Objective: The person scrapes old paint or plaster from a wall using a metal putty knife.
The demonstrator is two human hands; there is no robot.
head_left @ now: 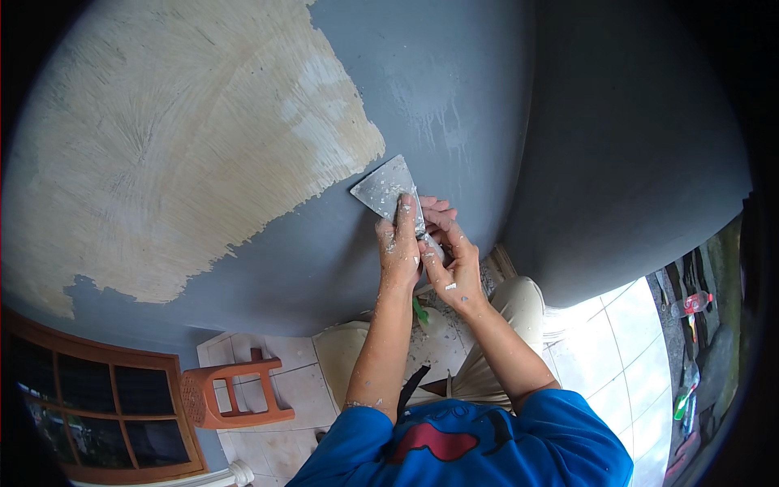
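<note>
Both of my hands are on a wide flat metal scraper in front of a grey painted wall. My left hand grips it near the blade, with a finger lying along the flat of the blade. My right hand is at its handle, thumb and fingers around it. Paint flakes cover the blade, both hands and the forearms. Up and to the left of the scraper lies a large bared beige patch with ragged edges. Whether the blade touches the wall I cannot tell.
An orange plastic stool stands on the tiled floor at lower left, near a wood-framed window. A dark grey wall section curves on the right. Plastic bottles lie beyond the tiles at far right. Flakes litter the floor between my knees.
</note>
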